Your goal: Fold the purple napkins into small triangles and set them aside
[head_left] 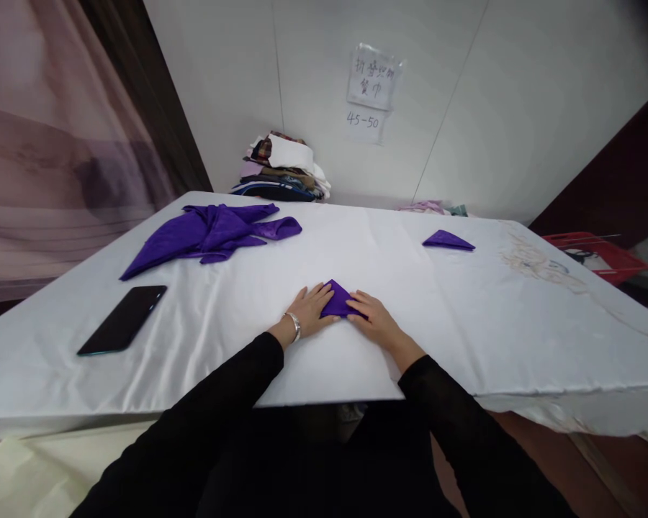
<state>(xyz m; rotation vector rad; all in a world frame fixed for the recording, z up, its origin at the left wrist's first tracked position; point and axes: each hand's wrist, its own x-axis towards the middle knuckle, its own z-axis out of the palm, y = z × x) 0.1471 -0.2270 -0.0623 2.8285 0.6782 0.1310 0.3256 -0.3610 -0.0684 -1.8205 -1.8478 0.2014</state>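
A purple cloth napkin [335, 298], folded into a small triangle with its point away from me, lies on the white-covered table near the front. My left hand [309, 308], with a silver bracelet at the wrist, rests flat over the napkin's left side, fingers stretched out. On the right side, my right hand [375, 318] lies with its fingers over the napkin's corner and the thumb nearer the front edge. Both corners are covered by my hands. Farther back on the right sits another folded purple napkin [448, 241].
Several loose purple napkins [210, 230] lie heaped at the back left, with a dark phone [123, 320] in front. Folded clothes [286, 165] are stacked against the wall behind the table. A red basket [599, 255] stands beyond the table's right side.
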